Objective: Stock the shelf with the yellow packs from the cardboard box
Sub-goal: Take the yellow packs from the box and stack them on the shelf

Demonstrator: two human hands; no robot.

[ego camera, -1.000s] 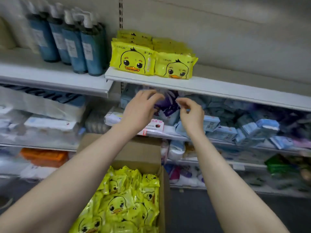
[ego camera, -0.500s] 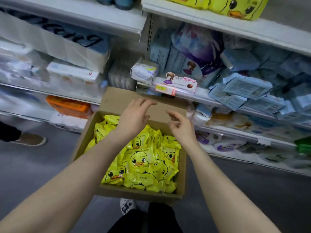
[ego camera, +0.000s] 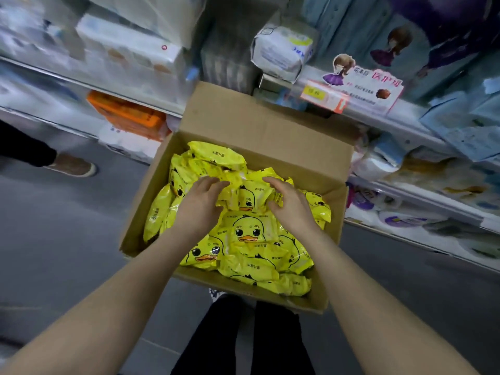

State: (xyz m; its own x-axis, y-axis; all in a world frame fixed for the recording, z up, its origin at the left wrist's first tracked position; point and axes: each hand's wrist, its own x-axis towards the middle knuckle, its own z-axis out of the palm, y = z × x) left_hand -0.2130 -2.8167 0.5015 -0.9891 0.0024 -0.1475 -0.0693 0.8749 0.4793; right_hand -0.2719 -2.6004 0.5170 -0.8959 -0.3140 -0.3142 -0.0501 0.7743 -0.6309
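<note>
My left hand (ego camera: 201, 205), right hand (ego camera: 290, 205) spread loose over yellow packs (ego camera: 249, 231) in cardboard box (ego camera: 243, 117), gripping nothing; hasty grab at slick heap risks drop.

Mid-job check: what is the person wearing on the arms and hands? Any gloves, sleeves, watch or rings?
Nothing worn shows. The left hand and right hand are ungloved, with no ring or watch visible. The left forearm and right forearm are bare to the frame edge, no sleeve in view.
</note>
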